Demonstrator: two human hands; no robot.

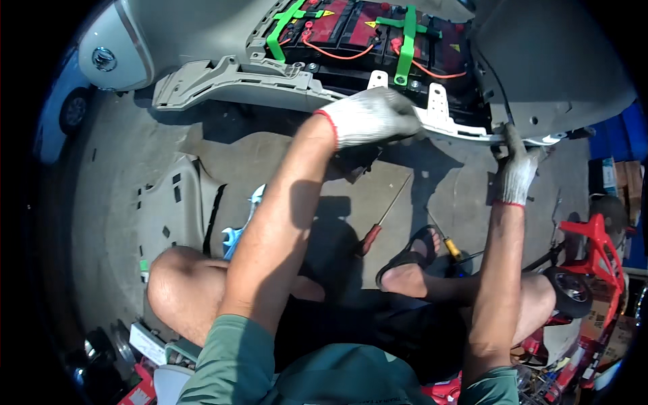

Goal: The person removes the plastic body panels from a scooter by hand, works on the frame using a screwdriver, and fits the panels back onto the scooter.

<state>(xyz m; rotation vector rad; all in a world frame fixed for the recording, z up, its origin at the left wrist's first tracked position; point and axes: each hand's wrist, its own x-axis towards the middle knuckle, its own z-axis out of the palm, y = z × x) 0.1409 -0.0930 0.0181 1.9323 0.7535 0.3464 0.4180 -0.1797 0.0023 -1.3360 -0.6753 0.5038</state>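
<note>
A long side trim panel (445, 123), grey to the left and white to the right, runs along the near side of a scooter's floor. My left hand (378, 116), in a white knitted glove with a red cuff, is closed over its middle, fingertips curled and partly hidden. My right hand (518, 163), gloved alike, grips the panel near its right end, one finger laid up over the edge. Behind the panel several dark red and black batteries (358, 34) sit in the floor bay under green straps (407, 47), joined by orange wires.
On the concrete lie a red-handled screwdriver (370, 239), a yellow-handled screwdriver (451, 246), a grey body panel (177, 202) and a blue item (233, 237). A red frame (597, 250) with a small wheel (570, 291) stands at right. My sandalled foot (408, 266) is near the screwdrivers.
</note>
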